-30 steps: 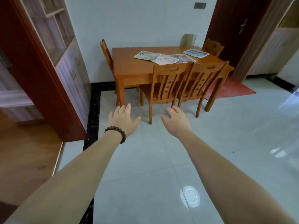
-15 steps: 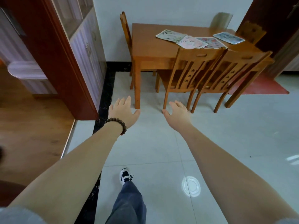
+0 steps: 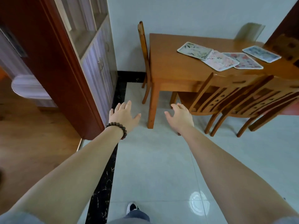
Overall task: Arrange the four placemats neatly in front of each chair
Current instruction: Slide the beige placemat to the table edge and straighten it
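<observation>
Out front, hands: the left hand (image 3: pixel 123 114) and the right hand (image 3: pixel 179 117) are both stretched out over the floor (image 3: pixel 153 159), fingers spread, holding nothing.
Bracelet: dark beads (image 3: pixel 119 127) ring the left wrist.
Nearest thing: the table leg (image 3: pixel 152 109) stands between the two hands, a bit farther off.
Table: the wooden table (image 3: pixel 169 68) is ahead and to the right.
Placemats: four placemats (image 3: pixel 226 57) lie on the far right part of the top, in a messy row running left to right. The three on the left (image 3: pixel 195 50) overlap; the blue one (image 3: pixel 261 53) lies just apart.
Chairs: two chairs (image 3: pixel 226 96) are tucked in on the near side, one chair (image 3: pixel 143 50) at the left end.
Which hand: the mats are up and right of both hands, well apart. I think the right hand is nearer and should reach first.
Job so far: not started, I think.
</observation>
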Motion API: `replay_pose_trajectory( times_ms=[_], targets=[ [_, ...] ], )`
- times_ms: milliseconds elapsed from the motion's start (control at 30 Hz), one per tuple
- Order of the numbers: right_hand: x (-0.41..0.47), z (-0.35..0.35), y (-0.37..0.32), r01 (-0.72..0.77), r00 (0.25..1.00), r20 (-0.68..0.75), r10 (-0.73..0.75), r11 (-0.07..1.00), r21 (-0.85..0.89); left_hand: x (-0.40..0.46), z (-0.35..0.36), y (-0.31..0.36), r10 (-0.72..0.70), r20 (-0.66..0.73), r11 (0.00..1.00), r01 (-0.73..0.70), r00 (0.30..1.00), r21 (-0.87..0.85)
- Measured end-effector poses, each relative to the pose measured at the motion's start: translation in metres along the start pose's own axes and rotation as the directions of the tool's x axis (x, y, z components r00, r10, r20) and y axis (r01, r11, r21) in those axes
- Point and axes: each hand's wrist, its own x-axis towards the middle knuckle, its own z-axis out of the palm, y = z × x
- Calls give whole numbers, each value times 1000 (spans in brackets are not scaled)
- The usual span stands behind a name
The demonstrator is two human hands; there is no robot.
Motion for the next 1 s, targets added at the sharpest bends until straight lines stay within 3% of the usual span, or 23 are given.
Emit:
replay_pose_trajectory(
  times_ms=[533, 800, 1000],
  targets=[
    [239, 17, -52, -8, 1000, -19, 8, 1000, 1, 237, 1, -39, -2, 20, 1000, 2, 1000, -29],
    [429, 29, -57, -45, 998, -33, 47, 998, 53, 435, 11, -20, 89, 12, 990, -90, 996, 107],
    [568, 5, -46, -143, 989, -24, 145, 988, 59, 592, -4, 32, 227, 31, 966, -229, 973, 119]
  ],
)
